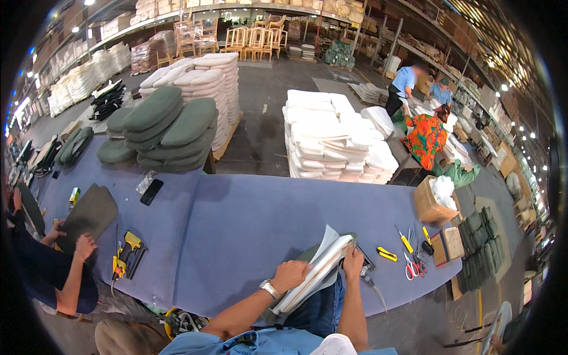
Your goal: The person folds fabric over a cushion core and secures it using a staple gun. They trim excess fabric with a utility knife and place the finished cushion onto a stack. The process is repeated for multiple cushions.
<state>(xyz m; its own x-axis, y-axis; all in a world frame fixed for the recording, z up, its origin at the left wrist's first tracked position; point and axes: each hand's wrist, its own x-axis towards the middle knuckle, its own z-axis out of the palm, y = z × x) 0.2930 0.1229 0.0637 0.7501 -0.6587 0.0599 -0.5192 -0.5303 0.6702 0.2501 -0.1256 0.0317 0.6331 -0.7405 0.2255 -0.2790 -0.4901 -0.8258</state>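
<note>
Pad: white foam seat pad (316,269) with a green cover under it, tilted up on edge against my lap at the near rim of the blue bench (248,231).
Long axis: I read it running from my lower left up to my upper right, its far end just ahead of my right hand.
Left hand: left hand (290,275) lies on the pad's left face, fingers curled over the edge, gripping it; a wristwatch sits just behind on the wrist.
Right hand: right hand (353,260) clamps the pad's upper right end, fingers closed round it.
Nearer hand: both touch the pad; I judge the right to be nearer its top end, the left nearer its middle.
Right of right hand: stapler (368,273) just beside it with a hose trailing down, then yellow cutter (387,254), screwdriver (404,239) and red scissors (411,269) a little further out.
Beyond those: cardboard box (427,204) of white stuffing at the bench's far right corner.
Left of left hand: well apart, a yellow drill (127,254) on the bench, and a co-worker's hand (84,245) resting on a dark seat panel (89,216).
Ahead of both hands: bare blue bench, then stacked green cushions (171,127) and white foam stacks (331,139) across the aisle.
</note>
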